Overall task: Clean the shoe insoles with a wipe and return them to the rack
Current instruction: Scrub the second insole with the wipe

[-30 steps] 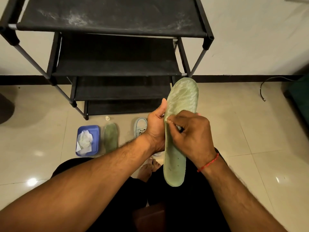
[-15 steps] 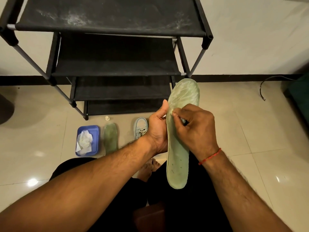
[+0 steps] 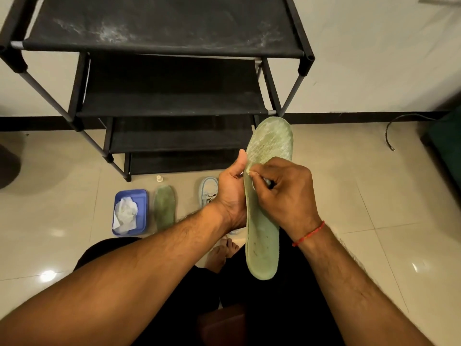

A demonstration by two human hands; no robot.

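Observation:
I hold a pale green insole (image 3: 264, 240) upright over my lap, toe end up. My left hand (image 3: 230, 191) grips its left edge at the middle, thumb along the rim. My right hand (image 3: 284, 193) has curled fingers pressed on the insole's face; a small white bit of wipe (image 3: 249, 173) shows at the fingertips, mostly hidden. A second green insole (image 3: 164, 207) lies flat on the floor. The black shoe rack (image 3: 159, 106) stands ahead against the wall, its shelves bare and dusty.
A blue tray (image 3: 143, 196) with crumpled white wipes sits on the tiles left of the floor insole. A light blue shoe (image 3: 209, 191) lies partly behind my left hand. A small white bottle (image 3: 159, 178) stands by the rack's foot. A black cable (image 3: 391, 131) trails at right.
My right hand has slid up the insole toward its toe end, rubbing the surface. The insole has shifted slightly right and up. My left hand keeps its grip.

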